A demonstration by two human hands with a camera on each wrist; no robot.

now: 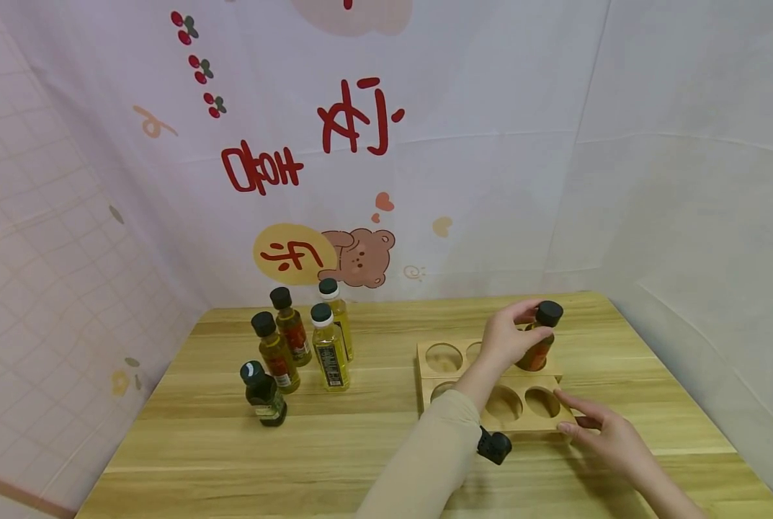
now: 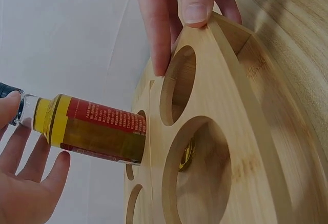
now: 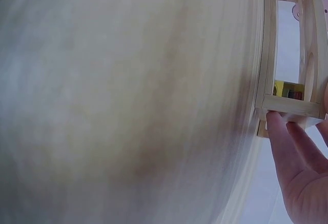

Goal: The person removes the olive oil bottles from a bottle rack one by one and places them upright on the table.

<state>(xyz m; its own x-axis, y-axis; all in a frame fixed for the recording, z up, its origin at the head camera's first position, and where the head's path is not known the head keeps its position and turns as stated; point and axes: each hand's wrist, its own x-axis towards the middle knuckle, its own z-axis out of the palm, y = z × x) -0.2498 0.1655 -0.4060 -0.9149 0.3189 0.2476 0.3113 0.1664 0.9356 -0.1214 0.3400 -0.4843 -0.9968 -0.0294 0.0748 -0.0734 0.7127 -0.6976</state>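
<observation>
My left hand (image 1: 506, 335) grips a small oil bottle (image 1: 539, 353) near its black cap. The bottle has a red label and yellow oil, and its base is at the back right hole of a two-step wooden bottle rack (image 1: 522, 424). In the left wrist view, the bottle's lower end (image 2: 110, 137) overlaps that hole. At the rack's right end, my right hand (image 1: 609, 436) holds the front step, thumb at the front edge and fingers on the top and side. The right wrist view shows those fingers (image 3: 287, 147) against the end of the rack.
On the left of the table (image 1: 211, 461) stand two red-labelled oil bottles (image 1: 276, 353), two clear bottles of yellow oil (image 1: 331, 353) and a short dark green bottle (image 1: 266, 400). A printed curtain (image 1: 490, 180) hangs behind the table. My left forearm covers part of the rack.
</observation>
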